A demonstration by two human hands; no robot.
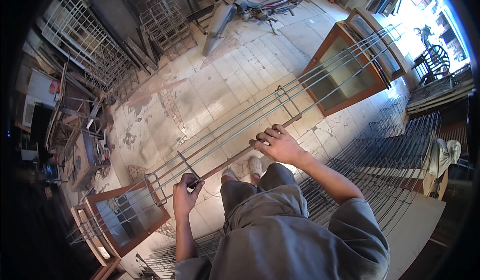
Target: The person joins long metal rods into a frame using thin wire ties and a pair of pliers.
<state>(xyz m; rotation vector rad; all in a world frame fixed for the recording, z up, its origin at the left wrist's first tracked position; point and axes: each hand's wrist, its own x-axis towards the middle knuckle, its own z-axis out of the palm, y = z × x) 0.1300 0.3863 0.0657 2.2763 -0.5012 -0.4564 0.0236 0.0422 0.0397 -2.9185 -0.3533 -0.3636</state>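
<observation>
A long rack of parallel steel rods point(235, 136) with cross hoops lies before me, spanning two wood-framed glass cabinets. Along its near side runs a narrow brown bar point(227, 164); whether it is wood or rusty metal I cannot tell. My left hand point(186, 192) is closed in a pinch at the bar's left end, right beside a bent wire hoop point(187, 165). Further right, my right hand point(280, 145) curls its fingers over the bar, thumb underneath. Past that hand, the bar's far end meets another hoop point(287, 100).
The rack rests on a right cabinet point(320, 100) and a left cabinet point(162, 220). Many wire racks point(385, 155) are stacked to my right. A motorcycle point(240, 5) stands ahead; wire grids point(85, 35) lean at the far left. A cluttered workbench point(82, 160) is at left.
</observation>
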